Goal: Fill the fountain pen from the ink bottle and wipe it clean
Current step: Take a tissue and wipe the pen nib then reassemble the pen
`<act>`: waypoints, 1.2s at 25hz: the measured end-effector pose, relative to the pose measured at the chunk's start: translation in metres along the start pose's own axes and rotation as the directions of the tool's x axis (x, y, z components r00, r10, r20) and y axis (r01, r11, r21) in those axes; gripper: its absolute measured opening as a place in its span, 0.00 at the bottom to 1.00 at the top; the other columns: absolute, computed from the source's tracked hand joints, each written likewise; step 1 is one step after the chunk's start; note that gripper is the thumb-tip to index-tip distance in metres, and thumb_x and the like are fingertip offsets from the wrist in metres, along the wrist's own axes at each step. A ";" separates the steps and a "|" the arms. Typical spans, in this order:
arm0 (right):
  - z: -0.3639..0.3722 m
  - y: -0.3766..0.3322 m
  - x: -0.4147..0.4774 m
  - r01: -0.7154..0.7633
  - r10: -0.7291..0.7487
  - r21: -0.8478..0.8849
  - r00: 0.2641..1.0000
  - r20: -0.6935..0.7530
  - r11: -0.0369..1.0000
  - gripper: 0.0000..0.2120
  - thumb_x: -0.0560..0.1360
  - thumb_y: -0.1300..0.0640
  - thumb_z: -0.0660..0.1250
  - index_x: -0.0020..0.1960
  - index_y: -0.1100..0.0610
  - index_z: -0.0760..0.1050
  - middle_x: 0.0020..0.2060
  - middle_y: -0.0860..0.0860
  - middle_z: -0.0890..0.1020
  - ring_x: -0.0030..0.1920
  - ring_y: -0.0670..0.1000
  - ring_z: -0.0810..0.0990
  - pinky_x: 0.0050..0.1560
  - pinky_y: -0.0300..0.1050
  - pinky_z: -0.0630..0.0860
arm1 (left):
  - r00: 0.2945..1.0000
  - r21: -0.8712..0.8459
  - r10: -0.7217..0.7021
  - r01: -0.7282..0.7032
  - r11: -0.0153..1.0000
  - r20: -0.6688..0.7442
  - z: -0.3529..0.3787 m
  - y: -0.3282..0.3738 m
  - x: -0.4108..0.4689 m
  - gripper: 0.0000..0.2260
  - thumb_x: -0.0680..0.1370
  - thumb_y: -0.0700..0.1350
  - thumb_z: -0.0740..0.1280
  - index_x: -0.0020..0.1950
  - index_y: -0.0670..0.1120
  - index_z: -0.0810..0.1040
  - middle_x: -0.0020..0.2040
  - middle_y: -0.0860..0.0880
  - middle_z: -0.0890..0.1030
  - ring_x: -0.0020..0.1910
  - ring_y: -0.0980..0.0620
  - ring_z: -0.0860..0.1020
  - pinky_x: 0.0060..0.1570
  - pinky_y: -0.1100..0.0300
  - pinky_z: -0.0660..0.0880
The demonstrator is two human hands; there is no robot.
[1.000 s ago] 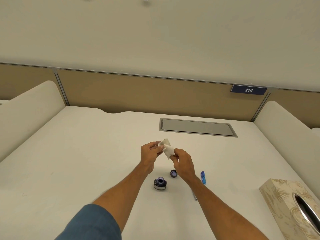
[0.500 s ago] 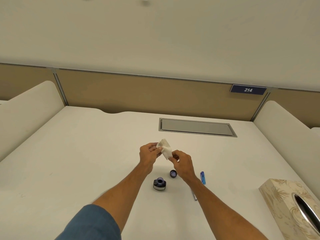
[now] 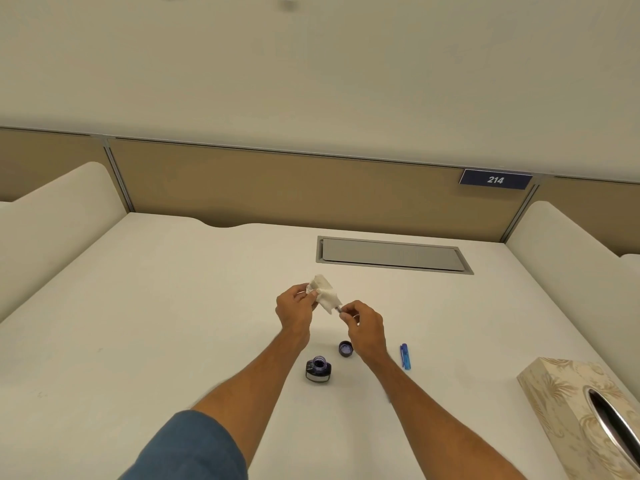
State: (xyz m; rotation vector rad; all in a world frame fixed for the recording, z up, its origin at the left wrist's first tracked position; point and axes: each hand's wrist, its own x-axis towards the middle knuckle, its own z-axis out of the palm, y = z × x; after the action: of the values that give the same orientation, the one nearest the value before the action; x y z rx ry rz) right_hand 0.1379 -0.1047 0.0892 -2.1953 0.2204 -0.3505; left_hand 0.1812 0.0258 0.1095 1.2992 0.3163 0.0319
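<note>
Wiping step, by the look of it. Pinches the tissue with the left hand, wrapped round the front of the fountain pen; holds the pen's back end between the fingers of the right hand, above the counter, beyond the open ink bottle. Next, probably: drawing the pen out through the tissue, then fitting the cap on the bottle.

Soft, crinkly white paper tissue. Silvery metal fountain pen. Shiny dark glass ink bottle. Shiny blue plastic pen piece. Smooth, dull white desk. Dull grey metal hatch.
</note>
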 end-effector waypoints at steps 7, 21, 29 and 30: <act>-0.007 -0.004 -0.001 0.120 -0.103 0.131 0.986 -0.131 0.984 0.03 0.76 0.63 0.67 0.49 0.60 0.77 0.42 0.49 0.81 0.41 0.47 0.79 0.39 0.29 0.73 | 0.992 0.104 0.021 -0.007 0.995 -0.125 -0.002 -0.002 0.008 0.09 0.72 0.31 0.70 0.52 0.36 0.79 0.47 0.36 0.83 0.41 0.44 0.82 0.44 0.52 0.82; -0.003 -0.002 0.001 0.128 -0.128 -0.020 0.992 -0.022 0.992 0.04 0.73 0.59 0.71 0.45 0.57 0.76 0.37 0.50 0.81 0.37 0.48 0.78 0.38 0.36 0.74 | 0.968 -0.112 -0.062 0.092 0.989 0.243 -0.007 0.007 -0.006 0.07 0.74 0.31 0.66 0.50 0.38 0.78 0.43 0.39 0.84 0.41 0.46 0.84 0.46 0.58 0.82; -0.003 0.000 -0.001 0.136 -0.136 -0.024 0.991 0.003 0.990 0.05 0.73 0.60 0.71 0.45 0.57 0.75 0.38 0.50 0.81 0.37 0.49 0.78 0.39 0.35 0.73 | 0.953 -0.118 -0.041 0.079 0.990 0.299 -0.005 0.003 -0.010 0.11 0.73 0.38 0.73 0.54 0.40 0.77 0.46 0.42 0.85 0.45 0.47 0.83 0.50 0.54 0.80; -0.002 0.000 -0.002 0.136 -0.136 -0.029 0.991 0.007 0.990 0.05 0.73 0.59 0.72 0.45 0.57 0.75 0.38 0.50 0.81 0.38 0.49 0.78 0.39 0.34 0.73 | 0.953 -0.128 -0.049 0.091 0.988 0.298 -0.004 0.003 -0.010 0.12 0.73 0.38 0.73 0.54 0.40 0.76 0.47 0.41 0.84 0.45 0.46 0.83 0.47 0.55 0.81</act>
State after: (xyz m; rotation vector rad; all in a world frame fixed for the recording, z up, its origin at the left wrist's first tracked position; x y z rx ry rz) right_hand 0.1356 -0.1063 0.0901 -2.2454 0.0734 -0.4190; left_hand 0.1709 0.0282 0.1139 1.1325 0.1021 -0.1960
